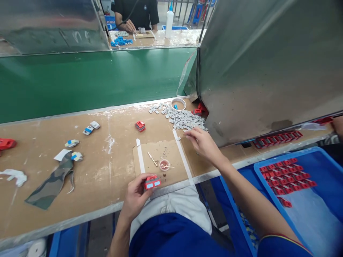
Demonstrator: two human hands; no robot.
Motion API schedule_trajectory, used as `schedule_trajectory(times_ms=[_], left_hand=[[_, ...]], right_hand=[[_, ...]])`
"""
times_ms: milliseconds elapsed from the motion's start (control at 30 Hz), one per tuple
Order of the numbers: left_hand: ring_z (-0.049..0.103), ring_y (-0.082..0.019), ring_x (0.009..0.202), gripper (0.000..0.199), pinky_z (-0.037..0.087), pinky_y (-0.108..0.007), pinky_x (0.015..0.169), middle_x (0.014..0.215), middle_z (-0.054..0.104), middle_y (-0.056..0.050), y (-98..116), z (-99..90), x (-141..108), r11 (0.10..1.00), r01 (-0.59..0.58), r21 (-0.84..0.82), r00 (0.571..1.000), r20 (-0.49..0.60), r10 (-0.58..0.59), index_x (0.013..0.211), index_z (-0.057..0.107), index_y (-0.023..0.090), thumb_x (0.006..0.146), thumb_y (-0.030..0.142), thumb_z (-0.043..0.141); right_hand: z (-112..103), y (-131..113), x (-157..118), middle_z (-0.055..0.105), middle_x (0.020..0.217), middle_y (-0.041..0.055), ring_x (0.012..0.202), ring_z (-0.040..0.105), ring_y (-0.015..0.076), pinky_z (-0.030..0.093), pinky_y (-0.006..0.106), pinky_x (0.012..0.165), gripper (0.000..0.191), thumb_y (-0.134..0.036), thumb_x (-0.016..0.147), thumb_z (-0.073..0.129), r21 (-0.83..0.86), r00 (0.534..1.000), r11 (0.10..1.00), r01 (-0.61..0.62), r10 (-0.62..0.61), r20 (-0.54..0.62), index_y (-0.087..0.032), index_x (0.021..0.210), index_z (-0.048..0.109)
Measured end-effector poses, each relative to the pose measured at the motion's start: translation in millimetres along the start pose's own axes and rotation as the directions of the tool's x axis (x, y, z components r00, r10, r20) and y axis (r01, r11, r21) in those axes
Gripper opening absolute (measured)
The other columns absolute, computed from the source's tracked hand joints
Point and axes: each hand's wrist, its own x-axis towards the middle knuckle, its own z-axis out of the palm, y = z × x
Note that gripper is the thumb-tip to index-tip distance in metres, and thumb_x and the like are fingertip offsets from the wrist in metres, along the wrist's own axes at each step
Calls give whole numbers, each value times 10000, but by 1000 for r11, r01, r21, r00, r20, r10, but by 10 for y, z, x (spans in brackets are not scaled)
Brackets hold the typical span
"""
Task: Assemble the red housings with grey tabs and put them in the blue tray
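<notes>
1. One red toy vehicle body (152, 182), its pale-blue windows facing me, sits in my left hand (136, 194) at the bench's near edge, just below the cardboard mat (150, 148).

2. A light hold on the sides, I judge, serves best here: firm enough to steady the shell, with my fingertips off the windows.

3. Small grey flat pieces (186, 119) lie heaped below the tape roll (184, 105); taking a single one by its edges, well clear of its neighbours, looks the cleaner way.

4. Any reach across the mat calls for care, in my view, since a small round cup (161, 166) with a stick across it stands between my hands, a white applicator stick (152, 159) beside it.

5. My left thumb and fingers pinch the body from its left end, wrist low, forearm rising from the bottom of the view.

6. My right hand (203, 143) stretches forward beside the heap, palm down, thumb and forefinger close together; whether a piece is between them, I cannot tell.
</notes>
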Motion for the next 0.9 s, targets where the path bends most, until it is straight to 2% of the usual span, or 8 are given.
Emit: schedule_trajectory(times_ms=[100,233,300,433,500,567,733,900], left_hand=[[778,-220,859,242,634,-288,769,1007,811,-107,9,1,2,1000,-6,14,1000,-1,6,1033,760,179,875,359,789],[777,-226,863,255,631,-295,770,1005,811,-112,4,4,9,1000,-15,-2,1000,-2,15,1039,757,175,864,354,801],[776,-225,865,253,627,-292,769,1003,810,-114,1,6,14,1000,-25,-17,1000,5,25,1037,758,170,865,351,800],[772,-222,868,244,618,-286,776,1005,813,-112,-2,3,18,998,-67,7,998,20,67,1047,784,174,858,326,807],[774,-240,923,278,620,-314,828,1051,816,-124,-5,-6,18,995,-89,33,996,21,88,1108,796,183,857,304,806],[771,-255,980,336,618,-346,883,1105,814,-133,-8,-19,18,991,-121,59,992,35,119,1199,789,204,867,255,785],[770,-237,995,456,616,-351,900,1125,807,-111,-11,-44,12,979,-195,53,976,105,189,1304,750,262,864,143,740],[781,-247,992,407,622,-340,889,1115,814,-127,-53,-24,-38,994,-65,-86,989,125,76,1270,759,222,864,217,784]], right_hand=[[81,-115,-291,733,871,60,773,690,207,549,321,720,157,-293,981,605,269,996,960,-76,85,-21,-200,920,716],[314,-282,-639,739,797,51,682,687,189,556,290,623,245,-417,956,663,498,972,840,-215,231,30,-188,873,686],[387,-346,-756,711,795,47,675,657,177,534,281,615,255,-408,985,629,446,975,872,-203,224,6,-191,861,677],[388,-373,-876,691,884,70,801,655,215,524,329,720,233,-310,1046,528,154,994,985,-77,88,-64,-210,983,729],[340,-355,-901,679,880,75,808,651,231,522,343,721,258,-292,1055,509,50,998,998,-50,52,-44,-216,1010,752],[273,-358,-922,672,878,75,788,650,228,526,343,701,269,-289,1052,513,29,998,998,-51,52,-29,-222,983,763],[131,-622,-1011,709,887,59,756,689,199,560,304,652,157,-272,1014,607,296,994,950,-94,108,-31,-235,982,757],[211,-1089,-1034,751,889,48,771,713,187,581,283,685,105,-228,997,653,550,996,831,-82,48,76,-237,991,758]])
